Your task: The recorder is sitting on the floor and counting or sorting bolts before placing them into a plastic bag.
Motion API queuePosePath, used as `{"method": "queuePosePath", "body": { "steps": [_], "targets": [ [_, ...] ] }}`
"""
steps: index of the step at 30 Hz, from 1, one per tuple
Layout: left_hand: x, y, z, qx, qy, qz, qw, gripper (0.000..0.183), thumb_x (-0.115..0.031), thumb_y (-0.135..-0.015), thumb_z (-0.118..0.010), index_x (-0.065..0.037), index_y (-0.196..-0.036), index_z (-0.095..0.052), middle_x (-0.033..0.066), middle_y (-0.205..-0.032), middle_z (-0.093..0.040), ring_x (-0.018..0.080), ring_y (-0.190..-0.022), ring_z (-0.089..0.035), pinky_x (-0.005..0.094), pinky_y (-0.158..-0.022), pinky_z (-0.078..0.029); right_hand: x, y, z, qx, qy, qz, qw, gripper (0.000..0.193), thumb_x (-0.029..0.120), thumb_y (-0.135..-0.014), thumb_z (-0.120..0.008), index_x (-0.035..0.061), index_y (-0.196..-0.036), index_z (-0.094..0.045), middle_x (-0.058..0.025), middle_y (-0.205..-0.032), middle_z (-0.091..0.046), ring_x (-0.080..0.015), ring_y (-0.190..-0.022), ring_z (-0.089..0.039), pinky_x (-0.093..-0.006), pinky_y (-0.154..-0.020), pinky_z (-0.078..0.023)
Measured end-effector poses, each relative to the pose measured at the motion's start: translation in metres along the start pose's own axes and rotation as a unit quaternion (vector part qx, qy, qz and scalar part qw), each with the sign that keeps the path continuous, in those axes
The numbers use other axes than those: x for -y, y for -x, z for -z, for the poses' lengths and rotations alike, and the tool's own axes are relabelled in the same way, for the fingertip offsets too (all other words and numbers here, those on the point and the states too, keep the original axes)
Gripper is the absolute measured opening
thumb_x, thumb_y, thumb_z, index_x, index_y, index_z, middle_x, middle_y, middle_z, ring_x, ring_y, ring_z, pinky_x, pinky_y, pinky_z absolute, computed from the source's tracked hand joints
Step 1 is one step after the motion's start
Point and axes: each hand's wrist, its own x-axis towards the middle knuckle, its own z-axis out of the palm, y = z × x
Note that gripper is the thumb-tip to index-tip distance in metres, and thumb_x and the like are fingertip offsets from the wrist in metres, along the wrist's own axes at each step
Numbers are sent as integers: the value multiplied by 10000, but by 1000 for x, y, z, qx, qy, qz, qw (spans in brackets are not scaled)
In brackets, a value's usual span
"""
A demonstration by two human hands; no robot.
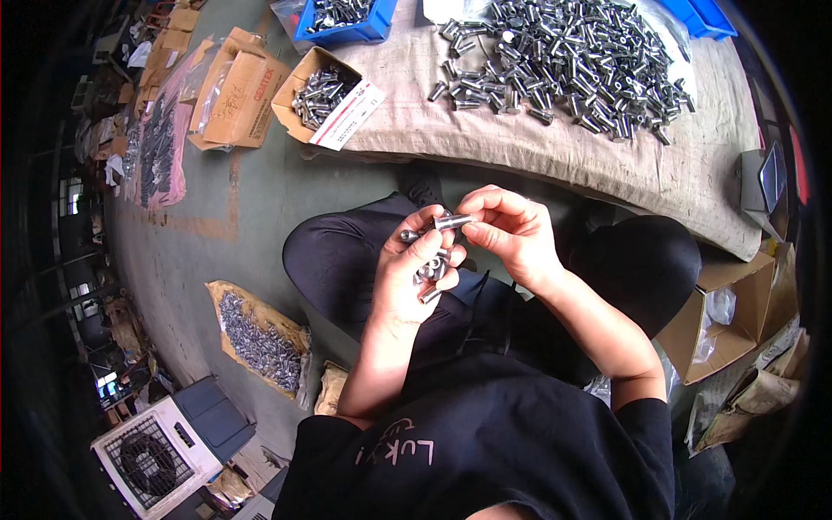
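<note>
My left hand (pixel 406 269) is closed around several small shiny metal cylinders (pixel 433 267), some showing a hole in the end. Between the two hands one metal cylinder with a wider collar (pixel 451 222) lies almost level. The thumb and forefinger of my right hand (pixel 513 232) pinch its right end. Its collared end rests close to my left thumb and fingertips; whether they press on it I cannot tell. Both hands are above my crossed legs. A large heap of similar metal cylinders (pixel 581 65) covers part of the cloth-topped table (pixel 399 130) in front of me.
An open carton of metal parts (pixel 322 97) and a blue bin of parts (pixel 347 33) stand at the far left. Parts lie on a cardboard sheet (pixel 260 342) on the floor at left, beyond a fan unit (pixel 152 455). An open carton (pixel 728 316) sits at right.
</note>
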Motion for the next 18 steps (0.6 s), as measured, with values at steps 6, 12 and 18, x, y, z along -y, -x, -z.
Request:
{"method": "queuePosePath", "body": {
  "steps": [6, 12, 18],
  "targets": [
    [-2, -1, 2, 11, 15, 8, 1000, 248, -60, -835, -547, -71, -1082, -530, 86, -825, -592, 197, -678, -560, 215, -433, -428, -1, 2, 0, 22, 115, 95, 989, 186, -55, -779, -584, -25, -962, -568, -68, -961, -519, -106, -841, -505, -237, -745, -427],
    [-2, -4, 8, 81, 76, 37, 993, 256, -86, -842, -536, -74, -1097, -520, 95, -849, -588, 207, -717, -549, 225, -441, -437, 0, 2, 1, 31, 127, 107, 986, 218, -50, -775, -593, -31, -991, -573, -71, -961, -516, -100, -821, -489, -236, -737, -420],
    [-2, -4, 10, 78, 120, 61, 988, 259, -111, -848, -528, -92, -1106, -518, 97, -853, -562, 204, -721, -511, 223, -428, -423, 7, -1, 0, 12, 39, 64, 997, 253, -25, -758, -619, -18, -1009, -587, -56, -935, -539, -99, -768, -505, -222, -695, -428]
  ]
}}
